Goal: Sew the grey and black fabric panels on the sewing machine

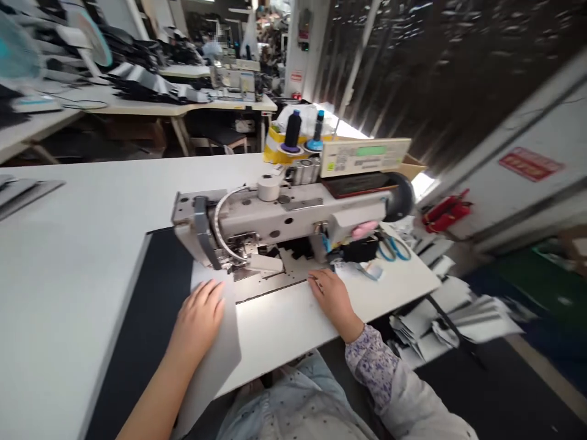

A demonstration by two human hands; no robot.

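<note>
My left hand [199, 318] lies flat, fingers stretched out, on a light grey sheet [215, 360] just in front of the needle area. Under and left of that sheet runs a long dark panel [147, 311] on the white table. A sewing machine [293, 214] stands before me, its presser parts near the left fingertips. My right hand [334, 299] rests at the edge of the machine bed [293, 275], fingers slightly bent, with nothing visible in them. The stitching point is partly hidden by the machine head.
Blue-handled scissors [394, 249] and scraps lie right of the machine. Two thread cones [292, 131] stand behind it, beside a control panel [365, 157]. Grey pieces [27, 192] lie at the left. Cut pieces [449, 318] are piled low on the right, near red fire extinguishers [447, 212].
</note>
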